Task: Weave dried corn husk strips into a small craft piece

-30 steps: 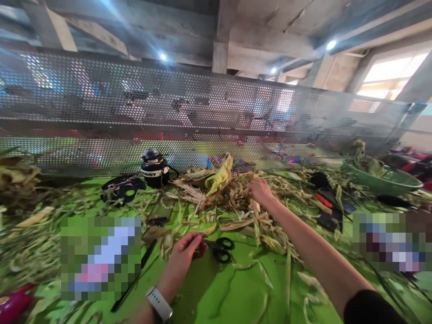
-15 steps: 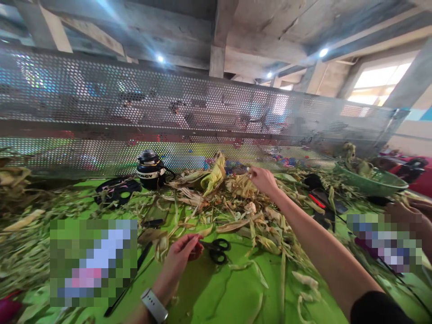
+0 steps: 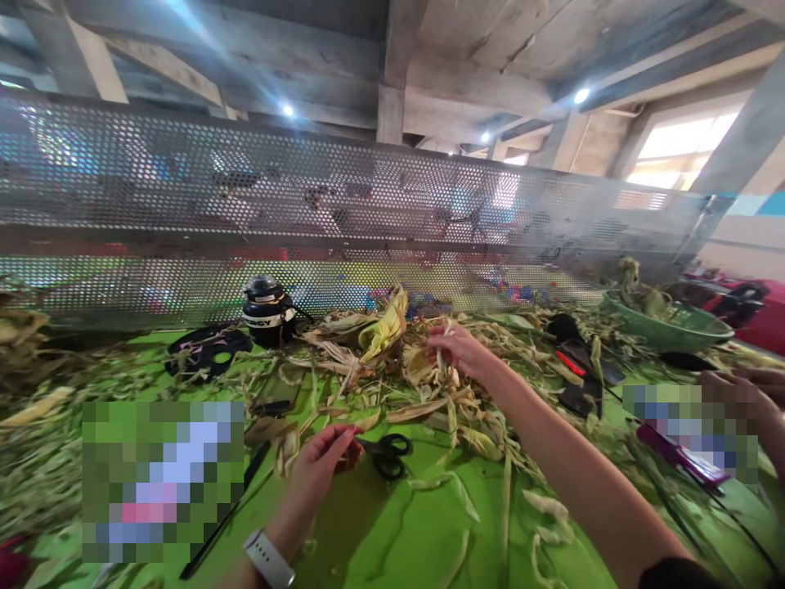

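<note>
My left hand [image 3: 328, 454], a white watch at its wrist, is low over the green table [image 3: 349, 532], thumb and fingers pinched together. What lies between them is too small to make out. Black-handled scissors [image 3: 391, 454] lie right beside those fingertips, their blades partly hidden. Farther out, my right hand [image 3: 457, 343] reaches into a heap of dried corn husks [image 3: 423, 401], its fingers bent around a pale husk strip [image 3: 439, 360]. A yellowish bundle of husk [image 3: 385, 327] sticks up just left of that hand.
A perforated metal screen [image 3: 368, 213] runs along the back. Before it stand a black jar [image 3: 268, 311] and a flat black object [image 3: 208, 352]. On the right are a green basket [image 3: 668, 323], a red-and-black tool [image 3: 570, 362] and another person's hand [image 3: 745, 401]. Loose husk scraps [image 3: 37, 458] cover the left.
My right hand has come down and slightly left into the husk heap, its fingers now lower among the strips. The left hand keeps its pinch beside the scissors. The view has shifted a little.
</note>
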Action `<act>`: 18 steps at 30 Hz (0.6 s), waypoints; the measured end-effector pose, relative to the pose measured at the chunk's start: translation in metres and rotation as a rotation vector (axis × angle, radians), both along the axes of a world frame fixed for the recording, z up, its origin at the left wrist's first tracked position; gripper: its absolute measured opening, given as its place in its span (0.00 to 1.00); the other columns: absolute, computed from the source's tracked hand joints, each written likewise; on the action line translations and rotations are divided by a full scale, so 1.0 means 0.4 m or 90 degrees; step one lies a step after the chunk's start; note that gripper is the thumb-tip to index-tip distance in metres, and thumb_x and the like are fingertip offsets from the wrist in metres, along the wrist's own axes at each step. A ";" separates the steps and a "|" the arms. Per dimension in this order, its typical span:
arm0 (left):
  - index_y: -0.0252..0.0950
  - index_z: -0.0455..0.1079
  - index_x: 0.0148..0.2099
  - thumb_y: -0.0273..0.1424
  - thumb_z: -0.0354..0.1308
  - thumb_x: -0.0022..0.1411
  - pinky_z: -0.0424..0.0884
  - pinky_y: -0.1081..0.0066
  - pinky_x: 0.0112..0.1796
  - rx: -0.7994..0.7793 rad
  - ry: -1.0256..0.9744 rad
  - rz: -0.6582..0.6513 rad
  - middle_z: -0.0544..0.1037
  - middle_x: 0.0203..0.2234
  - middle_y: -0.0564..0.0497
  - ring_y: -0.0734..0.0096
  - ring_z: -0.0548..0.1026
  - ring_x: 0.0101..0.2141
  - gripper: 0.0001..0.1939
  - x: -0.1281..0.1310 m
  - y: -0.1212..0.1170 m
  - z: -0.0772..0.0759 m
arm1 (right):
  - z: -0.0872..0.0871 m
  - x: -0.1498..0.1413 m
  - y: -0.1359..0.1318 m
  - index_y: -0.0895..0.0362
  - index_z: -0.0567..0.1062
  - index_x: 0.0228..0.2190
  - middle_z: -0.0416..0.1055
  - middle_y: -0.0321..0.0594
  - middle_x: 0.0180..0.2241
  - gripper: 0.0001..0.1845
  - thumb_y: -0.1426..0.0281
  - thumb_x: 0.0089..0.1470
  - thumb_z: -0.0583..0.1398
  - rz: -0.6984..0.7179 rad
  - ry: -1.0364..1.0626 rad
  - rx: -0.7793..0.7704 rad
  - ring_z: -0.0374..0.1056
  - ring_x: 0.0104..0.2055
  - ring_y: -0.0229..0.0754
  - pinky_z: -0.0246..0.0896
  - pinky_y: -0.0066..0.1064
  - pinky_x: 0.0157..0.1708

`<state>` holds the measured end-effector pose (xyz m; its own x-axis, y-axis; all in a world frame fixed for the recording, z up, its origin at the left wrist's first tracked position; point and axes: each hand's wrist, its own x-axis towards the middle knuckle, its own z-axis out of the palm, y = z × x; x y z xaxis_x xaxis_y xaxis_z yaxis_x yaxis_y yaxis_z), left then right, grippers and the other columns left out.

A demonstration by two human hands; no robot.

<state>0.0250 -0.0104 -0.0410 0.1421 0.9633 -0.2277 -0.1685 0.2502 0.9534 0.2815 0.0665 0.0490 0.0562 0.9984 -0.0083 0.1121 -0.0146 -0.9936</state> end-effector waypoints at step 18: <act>0.36 0.71 0.40 0.37 0.62 0.46 0.68 0.65 0.44 0.199 0.273 -0.041 0.77 0.39 0.46 0.60 0.73 0.41 0.17 0.033 0.014 0.093 | -0.067 0.056 -0.073 0.58 0.66 0.49 0.67 0.51 0.47 0.21 0.69 0.53 0.53 -0.132 -0.662 0.101 0.65 0.46 0.51 0.56 0.36 0.43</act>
<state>0.0383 -0.0048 -0.0039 0.1601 0.9869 0.0189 0.2590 -0.0605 0.9640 0.3040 0.0375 0.0223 0.1290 0.9539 0.2709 0.9150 -0.0091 -0.4034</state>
